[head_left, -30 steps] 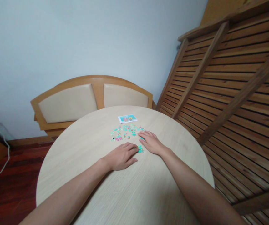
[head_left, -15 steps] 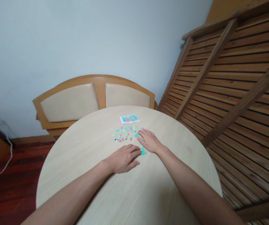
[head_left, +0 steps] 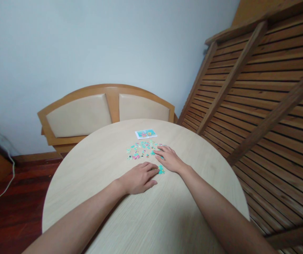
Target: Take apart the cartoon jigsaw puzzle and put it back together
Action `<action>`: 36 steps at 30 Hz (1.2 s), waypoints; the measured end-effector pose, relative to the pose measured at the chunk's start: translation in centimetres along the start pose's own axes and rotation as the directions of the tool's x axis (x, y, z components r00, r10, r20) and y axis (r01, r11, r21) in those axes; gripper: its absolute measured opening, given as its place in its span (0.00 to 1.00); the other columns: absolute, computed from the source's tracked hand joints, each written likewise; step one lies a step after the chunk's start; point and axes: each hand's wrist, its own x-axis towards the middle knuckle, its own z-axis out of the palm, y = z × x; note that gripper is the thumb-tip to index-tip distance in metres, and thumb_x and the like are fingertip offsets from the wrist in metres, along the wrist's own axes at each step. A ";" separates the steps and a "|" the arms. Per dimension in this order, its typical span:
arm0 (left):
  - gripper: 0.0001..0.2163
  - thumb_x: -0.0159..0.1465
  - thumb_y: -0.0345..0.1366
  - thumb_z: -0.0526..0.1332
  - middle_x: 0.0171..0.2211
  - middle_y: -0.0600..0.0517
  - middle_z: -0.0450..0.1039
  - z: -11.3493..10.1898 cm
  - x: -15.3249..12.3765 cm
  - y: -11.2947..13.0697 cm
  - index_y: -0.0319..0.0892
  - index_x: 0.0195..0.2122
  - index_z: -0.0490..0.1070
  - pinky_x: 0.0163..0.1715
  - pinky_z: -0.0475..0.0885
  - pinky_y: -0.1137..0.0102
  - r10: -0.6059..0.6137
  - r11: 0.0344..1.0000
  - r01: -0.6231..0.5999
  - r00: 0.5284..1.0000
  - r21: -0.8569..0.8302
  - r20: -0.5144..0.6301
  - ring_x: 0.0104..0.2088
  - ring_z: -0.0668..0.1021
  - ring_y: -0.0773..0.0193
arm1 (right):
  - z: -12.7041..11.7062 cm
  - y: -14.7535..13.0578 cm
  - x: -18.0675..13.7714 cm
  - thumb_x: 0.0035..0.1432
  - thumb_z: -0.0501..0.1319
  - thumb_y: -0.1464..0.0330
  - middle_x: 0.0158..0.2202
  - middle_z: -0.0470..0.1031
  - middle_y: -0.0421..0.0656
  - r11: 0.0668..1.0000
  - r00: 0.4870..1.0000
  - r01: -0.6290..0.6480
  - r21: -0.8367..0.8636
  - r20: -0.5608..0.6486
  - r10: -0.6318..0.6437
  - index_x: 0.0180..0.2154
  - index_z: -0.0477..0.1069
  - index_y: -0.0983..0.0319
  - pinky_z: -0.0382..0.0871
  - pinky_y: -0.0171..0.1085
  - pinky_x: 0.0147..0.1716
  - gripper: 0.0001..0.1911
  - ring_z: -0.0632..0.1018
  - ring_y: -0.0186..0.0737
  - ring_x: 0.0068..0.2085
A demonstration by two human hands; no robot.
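Puzzle pieces (head_left: 136, 156) too small to count, one picture card (head_left: 146, 134), one teal cluster (head_left: 161, 169) beside left hand (head_left: 142, 177), right hand (head_left: 169, 158), both hands' fingers loosely spread

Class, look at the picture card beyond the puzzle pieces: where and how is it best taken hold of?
Probably by its right edge, pinched top and bottom, the right hand coming from the right: the picture card looks thin and lies flat, and loose puzzle pieces lie off its near side.
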 end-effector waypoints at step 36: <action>0.15 0.69 0.40 0.52 0.51 0.44 0.76 -1.4 -2.9 -8.0 0.41 0.46 0.77 0.54 0.71 0.58 -0.433 0.877 0.452 0.891 0.167 -0.137 0.51 0.76 0.53 | -0.8 3.1 -2.1 0.67 0.53 0.54 0.67 0.61 0.52 0.992 0.989 -0.125 0.016 0.082 0.124 0.63 0.64 0.62 0.53 0.51 0.66 0.29 0.61 0.53 0.67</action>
